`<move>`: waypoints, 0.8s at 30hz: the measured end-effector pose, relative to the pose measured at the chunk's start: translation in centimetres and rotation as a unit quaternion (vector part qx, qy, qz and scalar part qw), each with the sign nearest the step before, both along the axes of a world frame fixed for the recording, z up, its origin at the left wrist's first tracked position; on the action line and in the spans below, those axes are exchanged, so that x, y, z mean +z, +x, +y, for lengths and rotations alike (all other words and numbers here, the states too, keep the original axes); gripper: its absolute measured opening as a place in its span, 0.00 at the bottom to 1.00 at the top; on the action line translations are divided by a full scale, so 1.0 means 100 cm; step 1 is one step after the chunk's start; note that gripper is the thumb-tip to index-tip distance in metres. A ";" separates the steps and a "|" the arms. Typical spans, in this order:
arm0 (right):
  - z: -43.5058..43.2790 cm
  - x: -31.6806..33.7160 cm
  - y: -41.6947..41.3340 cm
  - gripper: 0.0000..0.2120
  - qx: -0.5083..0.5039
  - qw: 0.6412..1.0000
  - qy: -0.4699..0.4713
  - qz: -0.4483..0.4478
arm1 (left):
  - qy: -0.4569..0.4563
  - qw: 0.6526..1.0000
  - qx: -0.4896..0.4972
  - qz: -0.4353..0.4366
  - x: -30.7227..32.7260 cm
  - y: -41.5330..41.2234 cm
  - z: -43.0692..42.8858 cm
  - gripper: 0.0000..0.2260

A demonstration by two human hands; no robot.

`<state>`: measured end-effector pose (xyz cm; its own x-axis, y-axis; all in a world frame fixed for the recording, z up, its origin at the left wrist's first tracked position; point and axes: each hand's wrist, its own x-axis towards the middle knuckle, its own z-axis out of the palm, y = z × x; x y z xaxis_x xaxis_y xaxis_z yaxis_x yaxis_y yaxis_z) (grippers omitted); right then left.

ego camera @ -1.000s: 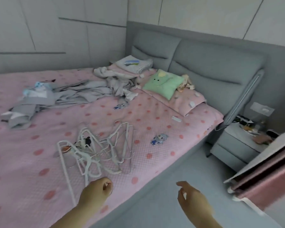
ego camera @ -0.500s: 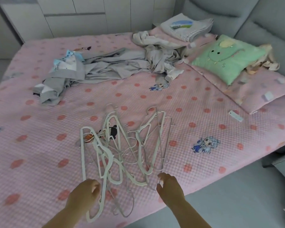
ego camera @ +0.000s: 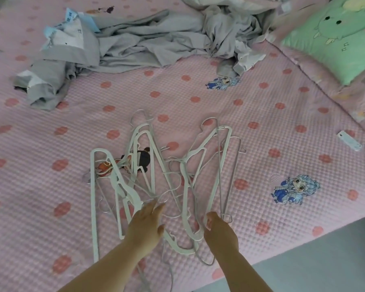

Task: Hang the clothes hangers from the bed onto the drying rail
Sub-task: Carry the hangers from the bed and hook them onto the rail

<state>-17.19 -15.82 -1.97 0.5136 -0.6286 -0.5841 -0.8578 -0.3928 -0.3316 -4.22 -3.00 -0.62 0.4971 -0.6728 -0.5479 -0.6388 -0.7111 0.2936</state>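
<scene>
Behind hangers (ego camera: pixel 126 189): grey clothes (ego camera: pixel 145 43), green pillow (ego camera: pixel 333 36); left hand (ego camera: pixel 143 226) flat on them, right hand (ego camera: pixel 219 233) grip unclear

smooth white plastic hangers (ego camera: pixel 200 165) on a matt, waffle-textured cloth bedspread (ego camera: pixel 282 131).

soft even daylight, faint shadows; slight motion blur, wide-angle bending and softness toward edges.
</scene>
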 end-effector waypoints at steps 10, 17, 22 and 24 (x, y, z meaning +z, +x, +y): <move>-0.005 0.013 -0.019 0.16 0.086 0.989 -0.109 0.055 | 0.092 0.991 -0.094 -0.018 -0.014 0.034 -0.011 0.25; -0.023 0.031 -0.047 0.16 0.032 0.978 -0.203 -0.041 | 0.110 0.982 -0.150 -0.034 -0.007 0.043 -0.007 0.26; -0.026 0.031 -0.059 0.19 0.040 0.989 -0.135 -0.031 | 0.123 0.975 -0.176 -0.050 -0.004 0.050 -0.005 0.25; -0.024 0.031 -0.060 0.21 0.024 0.995 -0.094 -0.033 | 0.122 0.975 -0.179 -0.058 -0.004 0.053 -0.003 0.25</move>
